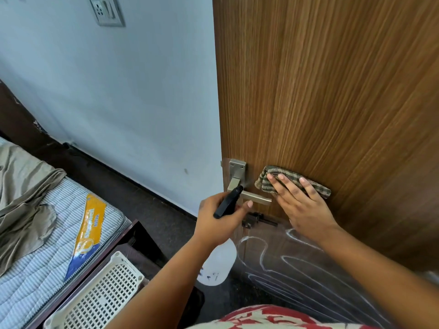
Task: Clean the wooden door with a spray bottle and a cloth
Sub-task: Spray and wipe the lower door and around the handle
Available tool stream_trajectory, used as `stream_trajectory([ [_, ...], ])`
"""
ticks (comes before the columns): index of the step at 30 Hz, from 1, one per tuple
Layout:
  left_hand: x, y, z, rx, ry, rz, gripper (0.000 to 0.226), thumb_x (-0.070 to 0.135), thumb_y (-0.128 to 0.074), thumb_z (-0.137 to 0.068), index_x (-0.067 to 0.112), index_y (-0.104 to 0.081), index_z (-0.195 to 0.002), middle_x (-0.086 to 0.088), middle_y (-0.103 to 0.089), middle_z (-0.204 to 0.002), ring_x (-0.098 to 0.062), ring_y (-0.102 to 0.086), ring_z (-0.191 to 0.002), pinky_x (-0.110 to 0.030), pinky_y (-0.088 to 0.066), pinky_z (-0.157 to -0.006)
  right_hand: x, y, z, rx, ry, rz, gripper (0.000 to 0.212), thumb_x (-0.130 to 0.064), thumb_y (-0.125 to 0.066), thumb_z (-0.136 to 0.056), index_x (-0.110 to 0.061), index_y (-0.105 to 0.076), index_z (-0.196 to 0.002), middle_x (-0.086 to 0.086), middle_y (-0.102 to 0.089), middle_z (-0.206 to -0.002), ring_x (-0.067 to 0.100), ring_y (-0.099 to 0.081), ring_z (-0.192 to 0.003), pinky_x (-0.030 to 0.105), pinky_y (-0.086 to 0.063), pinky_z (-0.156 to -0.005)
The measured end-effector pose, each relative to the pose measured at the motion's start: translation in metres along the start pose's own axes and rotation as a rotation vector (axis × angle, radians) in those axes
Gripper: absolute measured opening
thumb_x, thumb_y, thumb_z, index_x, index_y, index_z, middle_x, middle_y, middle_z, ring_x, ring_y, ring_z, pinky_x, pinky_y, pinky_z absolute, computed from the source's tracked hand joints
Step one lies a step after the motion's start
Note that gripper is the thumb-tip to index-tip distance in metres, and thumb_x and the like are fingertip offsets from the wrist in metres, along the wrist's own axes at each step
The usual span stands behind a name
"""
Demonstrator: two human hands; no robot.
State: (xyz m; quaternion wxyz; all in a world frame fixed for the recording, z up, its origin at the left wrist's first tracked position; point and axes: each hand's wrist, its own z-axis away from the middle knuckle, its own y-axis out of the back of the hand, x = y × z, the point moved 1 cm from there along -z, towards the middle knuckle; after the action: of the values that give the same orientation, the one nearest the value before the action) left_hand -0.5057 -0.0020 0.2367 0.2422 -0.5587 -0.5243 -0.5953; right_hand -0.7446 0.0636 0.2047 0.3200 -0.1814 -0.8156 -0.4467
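Wooden door [332, 91] filling the right half of the view, grain running vertically, white chalk-like scrawls [285, 264] across its darker lower part. Pale wall [118, 103] to its left, with a switch plate [107, 10] near the top edge. Striped mattress [35, 245] at lower left, draped with an olive sheet [23, 186] and bearing a yellow-and-blue label [88, 231]; white perforated basket [99, 293] beside its near corner.

Near the door's left edge, at handle height: right hand [301, 210] spread flat, fingers straight, pressing a folded checked cloth [292, 184] against the wood, just right of the metal lever handle [244, 186]. Left hand [218, 222] wrapped around the neck of a translucent white spray bottle [217, 264], black trigger head [228, 203] pointing toward the handle; bottle body hanging below the fist, held away from the door. Small dark latch [256, 219] under the lever, apparently a bolt, detail unclear.
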Motion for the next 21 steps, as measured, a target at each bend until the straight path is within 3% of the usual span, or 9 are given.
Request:
stream_trajectory([
  [3,0.001,0.005,-0.005,-0.025,0.034,-0.043,0.056,0.063,-0.072,-0.077,0.008,-0.061,-0.073,0.006,-0.048,-0.054,-0.009,-0.046,-0.053,-0.027,-0.038,-0.054,-0.001,0.004,-0.004,-0.018,0.027,0.043,0.055,-0.018,-0.022,-0.096,-0.013,-0.041,-0.147,0.011,0.002,-0.164,0.028,0.004,-0.151,0.052,0.004,-0.120],
  [6,0.002,0.014,-0.008,0.000,0.072,0.027,0.051,0.056,-0.075,-0.080,0.007,-0.063,-0.077,-0.016,-0.057,-0.066,-0.022,-0.052,-0.058,-0.037,-0.042,-0.058,0.013,0.017,-0.027,-0.015,0.115,0.067,0.058,-0.020,-0.022,-0.095,-0.012,-0.025,-0.153,0.015,0.012,-0.163,0.031,0.010,-0.150,0.053,0.007,-0.119],
  [8,0.004,0.018,-0.009,0.029,0.104,0.045,0.035,0.050,-0.077,-0.082,0.017,-0.067,-0.075,-0.016,-0.063,-0.072,-0.034,-0.062,-0.067,-0.044,-0.049,-0.060,0.027,0.030,-0.052,0.011,0.130,0.045,0.060,-0.020,-0.019,-0.092,-0.008,-0.021,-0.151,0.015,0.014,-0.162,0.031,0.012,-0.150,0.053,0.011,-0.118],
  [10,0.007,0.020,-0.010,0.040,0.123,0.028,0.024,0.047,-0.077,-0.084,0.026,-0.068,-0.075,-0.009,-0.068,-0.073,-0.035,-0.067,-0.074,-0.050,-0.056,-0.066,0.036,0.041,-0.072,0.039,0.117,0.009,0.060,-0.017,-0.018,-0.092,-0.005,-0.022,-0.151,0.014,0.012,-0.163,0.029,0.010,-0.150,0.051,0.014,-0.118],
  [14,0.010,0.020,-0.013,0.052,0.116,0.035,0.021,0.043,-0.076,-0.088,0.029,-0.068,-0.074,-0.009,-0.067,-0.073,-0.034,-0.066,-0.075,-0.044,-0.055,-0.063,0.025,0.025,-0.064,0.119,0.091,0.096,0.054,-0.014,-0.005,-0.100,-0.005,-0.014,-0.153,0.014,0.007,-0.163,0.029,0.004,-0.151,0.049,0.008,-0.120],
  [17,0.001,0.022,-0.008,0.041,0.106,0.047,0.021,0.042,-0.076,-0.089,0.032,-0.066,-0.073,-0.014,-0.063,-0.072,-0.037,-0.062,-0.072,-0.036,-0.048,-0.062,0.002,0.000,-0.035,0.106,0.157,0.170,0.057,-0.022,-0.012,-0.099,-0.012,-0.021,-0.154,0.012,0.004,-0.164,0.029,0.004,-0.151,0.048,0.004,-0.120],
  [19,-0.005,0.023,-0.004,0.021,0.124,0.057,0.024,0.040,-0.076,-0.090,0.032,-0.065,-0.070,-0.013,-0.060,-0.069,-0.030,-0.058,-0.064,-0.033,-0.046,-0.062,-0.010,-0.012,-0.024,0.094,0.151,0.133,0.059,-0.024,-0.017,-0.097,-0.014,-0.023,-0.154,0.009,0.004,-0.164,0.027,0.005,-0.151,0.047,0.005,-0.120],
  [21,-0.009,0.022,-0.001,-0.001,0.147,0.048,0.028,0.035,-0.077,-0.090,0.035,-0.063,-0.066,-0.003,-0.054,-0.061,-0.019,-0.054,-0.062,-0.031,-0.043,-0.060,-0.026,-0.019,-0.018,0.060,0.167,0.090,0.064,-0.021,-0.020,-0.094,-0.011,-0.007,-0.156,0.009,0.007,-0.164,0.026,0.009,-0.150,0.045,0.011,-0.121],
])
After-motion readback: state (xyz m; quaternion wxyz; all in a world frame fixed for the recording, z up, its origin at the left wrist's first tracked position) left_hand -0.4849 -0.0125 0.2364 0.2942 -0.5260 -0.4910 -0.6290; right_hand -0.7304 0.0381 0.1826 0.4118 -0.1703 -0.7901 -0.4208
